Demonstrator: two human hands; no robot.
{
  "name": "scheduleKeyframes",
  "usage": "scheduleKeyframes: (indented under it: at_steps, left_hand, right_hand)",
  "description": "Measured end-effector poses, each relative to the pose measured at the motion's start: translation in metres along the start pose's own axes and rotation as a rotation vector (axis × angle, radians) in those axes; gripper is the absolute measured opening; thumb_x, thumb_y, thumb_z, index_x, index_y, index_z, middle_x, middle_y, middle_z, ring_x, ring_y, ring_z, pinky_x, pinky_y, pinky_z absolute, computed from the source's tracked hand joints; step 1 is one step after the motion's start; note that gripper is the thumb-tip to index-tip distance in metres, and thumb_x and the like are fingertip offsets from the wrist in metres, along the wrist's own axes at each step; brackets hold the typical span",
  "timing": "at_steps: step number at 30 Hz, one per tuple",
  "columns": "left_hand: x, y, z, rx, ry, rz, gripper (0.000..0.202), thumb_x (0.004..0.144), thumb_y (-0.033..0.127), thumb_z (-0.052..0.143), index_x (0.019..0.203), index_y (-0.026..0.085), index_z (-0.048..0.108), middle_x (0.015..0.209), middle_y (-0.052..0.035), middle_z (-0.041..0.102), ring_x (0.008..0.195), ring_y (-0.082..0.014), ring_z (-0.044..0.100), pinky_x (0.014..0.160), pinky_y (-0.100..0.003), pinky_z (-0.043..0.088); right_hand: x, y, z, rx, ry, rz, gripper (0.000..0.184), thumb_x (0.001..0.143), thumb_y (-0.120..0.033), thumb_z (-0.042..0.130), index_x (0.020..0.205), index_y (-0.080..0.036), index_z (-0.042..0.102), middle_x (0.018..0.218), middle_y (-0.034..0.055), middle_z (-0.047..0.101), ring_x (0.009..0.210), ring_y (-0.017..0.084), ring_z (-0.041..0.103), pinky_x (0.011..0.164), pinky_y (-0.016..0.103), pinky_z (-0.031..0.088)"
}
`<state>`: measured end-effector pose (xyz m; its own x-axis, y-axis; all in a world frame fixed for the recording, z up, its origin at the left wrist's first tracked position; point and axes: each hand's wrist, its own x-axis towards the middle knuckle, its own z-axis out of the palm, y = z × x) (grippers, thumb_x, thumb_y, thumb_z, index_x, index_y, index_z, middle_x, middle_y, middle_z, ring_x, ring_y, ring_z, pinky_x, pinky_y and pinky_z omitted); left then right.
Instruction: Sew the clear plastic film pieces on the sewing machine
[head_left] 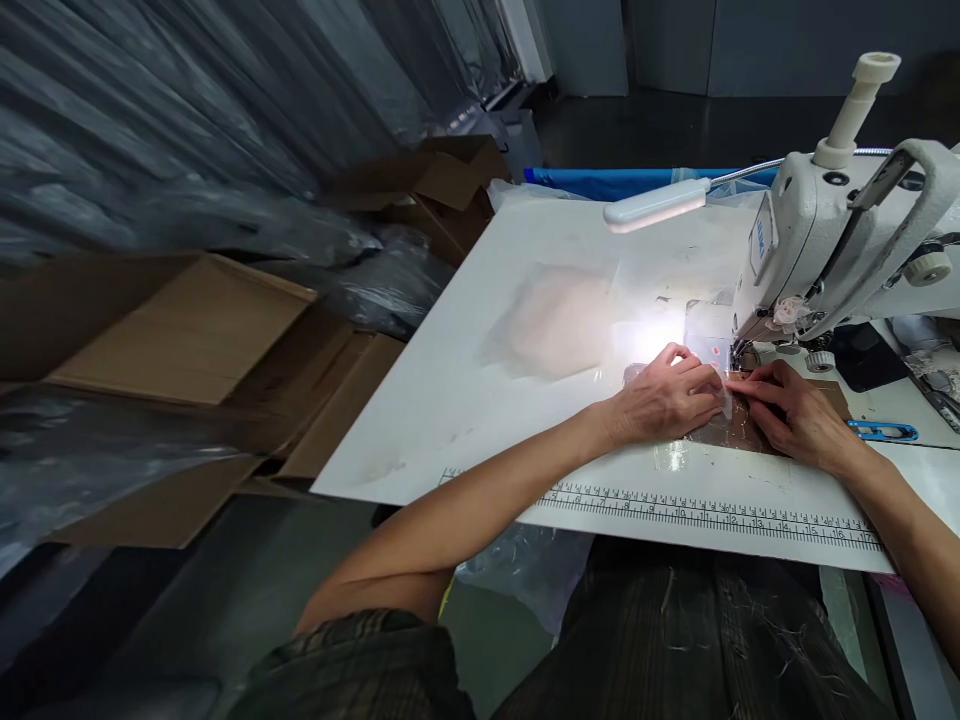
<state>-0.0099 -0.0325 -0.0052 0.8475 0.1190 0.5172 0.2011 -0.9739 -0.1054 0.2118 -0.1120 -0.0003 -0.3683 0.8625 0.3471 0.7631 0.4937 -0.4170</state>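
Observation:
My left hand (pixel 667 395) lies on a clear plastic piece (pixel 679 455) on the white sewing table (pixel 465 400), its fingers curled and pressing the piece's edge near the needle. My right hand (pixel 795 410) rests on a brown piece (pixel 731 432) just right of it, fingers together and pressing down, fingertips touching those of the left. Both hands sit right in front of the white sewing machine (pixel 832 230), under its presser foot area (pixel 742 355).
A lamp (pixel 656 205) on a flexible neck lights the table. A stack of clear pieces (pixel 559 320) lies left of the machine. Blue snips (pixel 885 431) lie at the right. A ruler strip (pixel 712 510) runs along the front edge. Cardboard boxes (pixel 187 340) stand to the left.

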Motion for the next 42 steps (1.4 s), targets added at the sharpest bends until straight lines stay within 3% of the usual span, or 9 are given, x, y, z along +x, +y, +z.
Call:
scheduleKeyframes:
  at_steps: [8,16,21,27,30,34,36,42]
  left_hand:
    - [-0.002,-0.001,0.003,-0.056,-0.049,0.012,0.026,0.103,0.018,0.041,0.092,0.019,0.065,0.098,0.0004,0.072,0.08,-0.0096,0.06,0.091,-0.035,0.044]
    - [-0.001,-0.001,0.0,-0.062,-0.124,-0.013,0.028,0.103,0.019,0.042,0.089,0.02,0.065,0.1,-0.0008,0.071,0.077,-0.0107,0.058,0.084,-0.034,0.044]
    - [-0.001,0.0,0.002,-0.015,-0.104,-0.007,0.025,0.101,0.017,0.044,0.087,0.019,0.065,0.097,-0.0007,0.071,0.075,-0.0118,0.056,0.083,-0.035,0.043]
    - [0.001,0.0,-0.008,-0.117,-0.189,-0.03,0.028,0.101,0.021,0.042,0.088,0.02,0.067,0.101,-0.0016,0.071,0.078,-0.012,0.059,0.09,-0.038,0.041]
    - [0.001,-0.003,-0.013,-0.171,-0.132,-0.059,0.027,0.1,0.029,0.045,0.087,0.021,0.068,0.101,-0.0014,0.072,0.083,-0.0135,0.06,0.092,-0.04,0.041]
    - [0.001,-0.008,-0.009,-0.055,0.018,-0.181,0.029,0.101,0.028,0.044,0.083,0.019,0.065,0.094,-0.0033,0.072,0.076,-0.0138,0.057,0.072,-0.034,0.041]
    - [0.0,-0.008,-0.004,-0.012,-0.01,-0.186,0.028,0.102,0.027,0.042,0.088,0.018,0.065,0.096,-0.0046,0.071,0.074,-0.0136,0.056,0.067,-0.033,0.04]
    - [0.0,-0.008,-0.001,0.027,-0.154,-0.139,0.028,0.104,0.029,0.037,0.107,0.017,0.062,0.106,-0.0061,0.068,0.081,-0.0154,0.056,0.071,-0.033,0.04]
  right_hand:
    - [0.0,0.001,0.001,-0.063,-0.018,-0.012,0.036,0.092,-0.02,0.045,0.117,-0.022,0.071,0.102,0.0114,0.059,0.089,0.022,0.063,0.076,0.037,0.058]
    - [-0.002,-0.007,-0.01,-0.005,0.004,0.099,0.036,0.095,-0.023,0.043,0.121,-0.025,0.068,0.096,0.0073,0.065,0.076,0.017,0.064,0.071,0.032,0.057]
    - [-0.006,-0.01,-0.008,-0.03,-0.035,0.013,0.038,0.094,-0.02,0.042,0.118,-0.025,0.07,0.097,0.0079,0.063,0.083,0.018,0.064,0.072,0.031,0.057]
    - [-0.009,-0.009,-0.001,-0.157,-0.053,-0.071,0.032,0.096,-0.024,0.044,0.113,-0.024,0.072,0.096,0.0084,0.059,0.08,0.018,0.061,0.067,0.029,0.055]
    - [-0.009,-0.009,-0.001,-0.2,-0.077,-0.07,0.031,0.096,-0.024,0.045,0.114,-0.024,0.071,0.097,0.0087,0.059,0.08,0.018,0.06,0.067,0.03,0.054]
    - [-0.009,-0.011,-0.002,-0.217,-0.087,-0.057,0.031,0.095,-0.022,0.045,0.115,-0.025,0.069,0.098,0.0095,0.059,0.082,0.02,0.06,0.066,0.032,0.055]
    - [-0.009,-0.011,-0.002,-0.219,-0.093,-0.06,0.031,0.095,-0.022,0.045,0.116,-0.026,0.068,0.098,0.0095,0.059,0.083,0.02,0.06,0.068,0.033,0.055]
    - [-0.008,-0.014,-0.003,-0.239,-0.065,-0.105,0.029,0.097,-0.022,0.042,0.115,-0.022,0.065,0.095,0.0099,0.058,0.079,0.02,0.058,0.064,0.031,0.052]
